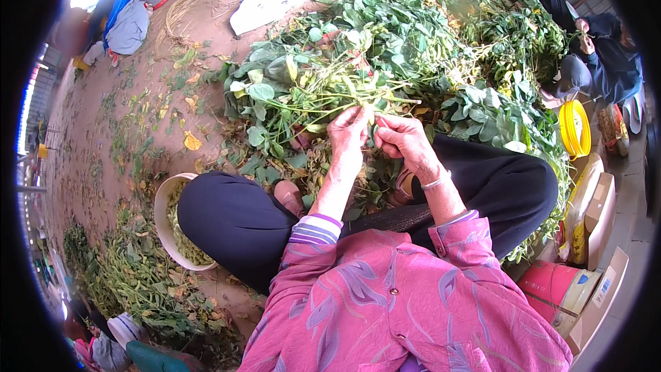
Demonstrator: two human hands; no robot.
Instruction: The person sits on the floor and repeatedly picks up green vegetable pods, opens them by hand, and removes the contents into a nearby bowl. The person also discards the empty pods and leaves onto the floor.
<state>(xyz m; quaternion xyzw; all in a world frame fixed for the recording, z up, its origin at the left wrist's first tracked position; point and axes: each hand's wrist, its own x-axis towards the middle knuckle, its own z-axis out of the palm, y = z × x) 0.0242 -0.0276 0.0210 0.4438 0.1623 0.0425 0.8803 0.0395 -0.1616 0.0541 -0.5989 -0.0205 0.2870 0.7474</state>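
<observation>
My left hand (pixel 348 128) pinches the stems of a green soybean plant (pixel 330 94), whose pods and leaves spread out ahead of it. Close on its right, my right hand (pixel 405 138) has thumb and fingers curled together at the plant's lower stems. What lies between those fingertips is too small and covered to tell. Beyond both hands rises a heap of leafy soybean plants (pixel 397 31). By my left knee stands a white bucket (pixel 161 222) holding picked green pods (pixel 181 237), partly hidden by the knee.
Stripped plants and leaves (pixel 150 279) lie at the lower left. At the right are a yellow basket (pixel 574 129), a red-and-cream drum (pixel 550 289) and cardboard boxes (pixel 600 212). A co-worker (pixel 609 62) sits at the upper right, hands on a plant. A white sheet (pixel 273 2) lies ahead.
</observation>
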